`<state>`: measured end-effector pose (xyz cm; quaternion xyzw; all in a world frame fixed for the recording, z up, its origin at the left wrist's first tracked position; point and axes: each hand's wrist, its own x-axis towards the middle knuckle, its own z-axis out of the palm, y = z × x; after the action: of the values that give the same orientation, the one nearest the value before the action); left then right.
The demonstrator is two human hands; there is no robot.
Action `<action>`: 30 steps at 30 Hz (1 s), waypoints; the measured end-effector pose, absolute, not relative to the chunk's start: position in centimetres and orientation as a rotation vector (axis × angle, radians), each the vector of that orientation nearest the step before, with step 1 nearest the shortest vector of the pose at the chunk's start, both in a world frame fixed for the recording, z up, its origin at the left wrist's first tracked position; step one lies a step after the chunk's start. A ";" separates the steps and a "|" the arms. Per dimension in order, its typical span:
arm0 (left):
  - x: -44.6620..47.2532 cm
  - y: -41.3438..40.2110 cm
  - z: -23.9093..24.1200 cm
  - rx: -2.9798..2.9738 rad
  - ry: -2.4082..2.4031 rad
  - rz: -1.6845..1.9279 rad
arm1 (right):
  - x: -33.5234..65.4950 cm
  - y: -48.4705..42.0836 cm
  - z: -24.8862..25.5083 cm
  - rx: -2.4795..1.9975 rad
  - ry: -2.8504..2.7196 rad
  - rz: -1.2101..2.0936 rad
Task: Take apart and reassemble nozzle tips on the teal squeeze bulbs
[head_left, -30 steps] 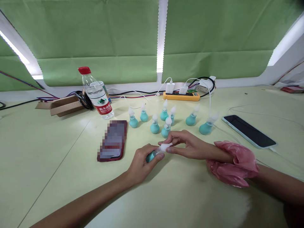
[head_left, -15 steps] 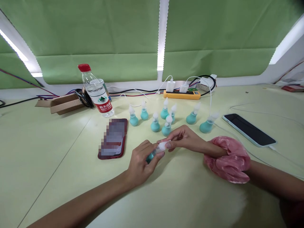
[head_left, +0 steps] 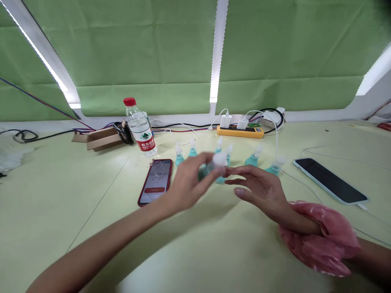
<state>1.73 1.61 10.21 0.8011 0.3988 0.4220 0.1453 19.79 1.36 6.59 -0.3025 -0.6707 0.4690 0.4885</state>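
My left hand is closed around a bulb nasal aspirator with a teal bulb and a whitish tip, held above the table; it is blurred and its bulb is mostly behind the fingers. My right hand is open just to the right, fingers spread and thumb apart, with the fingertips close to the aspirator. Whether they touch it I cannot tell. Behind the hands, several like aspirators stand on the table, one at the left, another to the right, partly hidden. A tilted aspirator is behind my right hand.
A red-cased phone showing a timer lies at left, with a water bottle and an open cardboard box behind it. A yellow power strip sits at the back. At right lies a cabled phone. Pink plastic wraps my right wrist.
My right hand has let go of the aspirator's tip, opened and drawn to the right. My left hand has lifted the aspirator up and forward. The view has shifted slightly.
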 end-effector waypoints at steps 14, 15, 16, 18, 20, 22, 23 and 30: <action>2.1 20.3 11.8 2.085 1.477 0.602 | 26.9 -0.3 6.2 -1.082 -2.020 0.588; 2.0 20.7 11.2 2.070 1.492 0.527 | 27.0 0.0 6.0 -1.127 -2.025 0.604; 1.8 21.0 10.7 2.059 1.503 0.461 | 27.0 0.3 5.8 -1.173 -2.030 0.628; 1.6 21.2 10.2 2.050 1.515 0.359 | 26.6 1.3 5.0 -1.258 -2.032 0.686; 1.6 21.0 10.1 2.066 1.509 0.298 | 25.7 2.6 4.2 -1.314 -2.027 0.713; 1.8 20.7 10.1 2.104 1.484 0.283 | 24.3 4.2 3.3 -1.325 -2.050 0.672; 2.0 20.4 10.1 2.128 1.467 0.292 | 23.5 4.9 2.8 -1.315 -2.079 0.618; 2.0 18.2 11.5 2.255 1.392 0.677 | 19.7 7.9 0.6 -1.241 -2.122 0.323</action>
<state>1.97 18.22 11.51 0.8075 0.4985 0.2424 0.2017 19.74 7.88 0.60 -0.4732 -0.8095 0.1233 0.3250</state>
